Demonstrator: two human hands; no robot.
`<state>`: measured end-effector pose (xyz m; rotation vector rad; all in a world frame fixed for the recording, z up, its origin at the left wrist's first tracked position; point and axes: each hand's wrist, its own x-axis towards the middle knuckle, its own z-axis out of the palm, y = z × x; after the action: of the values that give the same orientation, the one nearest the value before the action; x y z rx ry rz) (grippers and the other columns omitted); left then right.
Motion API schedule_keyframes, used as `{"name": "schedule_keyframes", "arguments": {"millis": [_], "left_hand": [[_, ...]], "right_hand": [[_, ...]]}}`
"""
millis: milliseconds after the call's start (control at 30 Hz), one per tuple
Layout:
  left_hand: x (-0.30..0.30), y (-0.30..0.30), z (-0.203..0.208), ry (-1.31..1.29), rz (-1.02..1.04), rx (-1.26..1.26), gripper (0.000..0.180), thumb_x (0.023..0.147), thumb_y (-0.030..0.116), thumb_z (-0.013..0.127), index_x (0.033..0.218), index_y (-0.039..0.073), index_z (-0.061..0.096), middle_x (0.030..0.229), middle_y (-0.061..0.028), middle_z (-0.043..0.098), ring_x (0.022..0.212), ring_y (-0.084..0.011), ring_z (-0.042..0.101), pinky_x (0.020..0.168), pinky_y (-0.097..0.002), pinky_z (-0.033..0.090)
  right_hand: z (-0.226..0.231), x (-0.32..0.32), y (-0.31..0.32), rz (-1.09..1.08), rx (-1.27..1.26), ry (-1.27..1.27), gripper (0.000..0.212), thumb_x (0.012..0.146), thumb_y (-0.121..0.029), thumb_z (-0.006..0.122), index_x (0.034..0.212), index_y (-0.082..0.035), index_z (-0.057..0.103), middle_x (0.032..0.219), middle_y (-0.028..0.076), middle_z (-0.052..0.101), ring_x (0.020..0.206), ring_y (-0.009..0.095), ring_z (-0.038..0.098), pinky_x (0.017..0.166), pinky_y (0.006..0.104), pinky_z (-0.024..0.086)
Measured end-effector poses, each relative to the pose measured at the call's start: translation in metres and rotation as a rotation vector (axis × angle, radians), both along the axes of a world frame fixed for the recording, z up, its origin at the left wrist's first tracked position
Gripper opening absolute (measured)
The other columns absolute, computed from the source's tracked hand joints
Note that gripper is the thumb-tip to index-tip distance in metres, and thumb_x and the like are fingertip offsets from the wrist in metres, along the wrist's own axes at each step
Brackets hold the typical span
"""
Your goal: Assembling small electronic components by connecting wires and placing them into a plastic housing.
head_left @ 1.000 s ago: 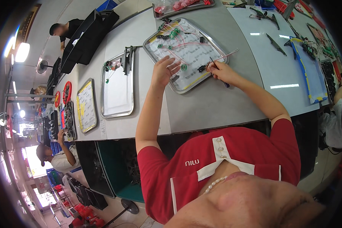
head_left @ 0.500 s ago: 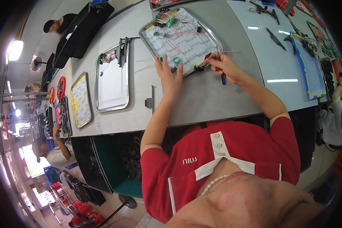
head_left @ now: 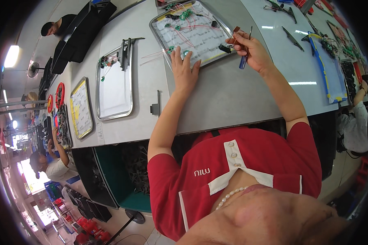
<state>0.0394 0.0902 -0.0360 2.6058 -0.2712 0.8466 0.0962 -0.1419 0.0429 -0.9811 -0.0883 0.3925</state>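
A metal tray with a patterned paper lining lies in front of me, holding small green circuit boards with thin red and white wires. At its near left edge is my left hand, open, fingers spread over the rim close to a round green part. My right hand, at the tray's near right corner, is closed around a screwdriver with a blue handle and its shaft pointing up. A small flat brown piece shows at its fingertips. Beside those fingers, a black part lies by the rim.
Left of me is a second tray with wired boards and a black bracket, then a yellow-edged tray. A grey bracket lies nearby. At right is a blue-and-yellow-edged tray. Other people work at both sides.
My right hand has moved up and slightly right, lifting from the tray's near edge, and the screwdriver's shaft now shows upright. My left hand remains at the tray's rim, with its fingers more spread.
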Motion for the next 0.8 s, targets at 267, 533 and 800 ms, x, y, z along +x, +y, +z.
{"name": "schedule_keyframes", "arguments": {"millis": [267, 533, 800], "left_hand": [[-0.037, -0.066, 0.042, 0.590, -0.526, -1.121, 0.042, 0.083, 0.011, 0.064, 0.121, 0.001, 0.049, 0.098, -0.0115, 0.064, 0.093, -0.0148, 0.060, 0.081, -0.0296, 0.048], [-0.063, -0.048, 0.021, 0.790, -0.401, -1.260, 0.025, 0.088, 0.006, 0.055, 0.112, -0.001, 0.056, 0.086, -0.0057, 0.064, 0.079, -0.0101, 0.060, 0.071, -0.0228, 0.048], [-0.102, -0.035, 0.025, 0.706, -0.262, -0.759, 0.022, 0.083, 0.004, 0.059, 0.105, 0.000, 0.062, 0.085, -0.0069, 0.064, 0.076, -0.0138, 0.059, 0.072, -0.0243, 0.046]], "right_hand": [[-0.019, -0.041, 0.004, 0.160, -0.161, -0.033, 0.014, 0.088, -0.016, 0.059, 0.092, -0.003, 0.059, 0.078, 0.000, 0.057, 0.061, 0.002, 0.043, 0.048, 0.0162, 0.030], [-0.043, -0.037, -0.044, -0.013, -0.036, 0.169, 0.025, 0.089, -0.016, 0.058, 0.109, 0.000, 0.058, 0.074, -0.006, 0.040, 0.062, 0.002, 0.035, 0.049, 0.0148, 0.026], [-0.048, -0.037, -0.051, -0.197, -0.161, 0.047, 0.026, 0.087, -0.016, 0.061, 0.106, 0.002, 0.059, 0.087, 0.002, 0.059, 0.061, 0.002, 0.040, 0.049, 0.0155, 0.031]]}}
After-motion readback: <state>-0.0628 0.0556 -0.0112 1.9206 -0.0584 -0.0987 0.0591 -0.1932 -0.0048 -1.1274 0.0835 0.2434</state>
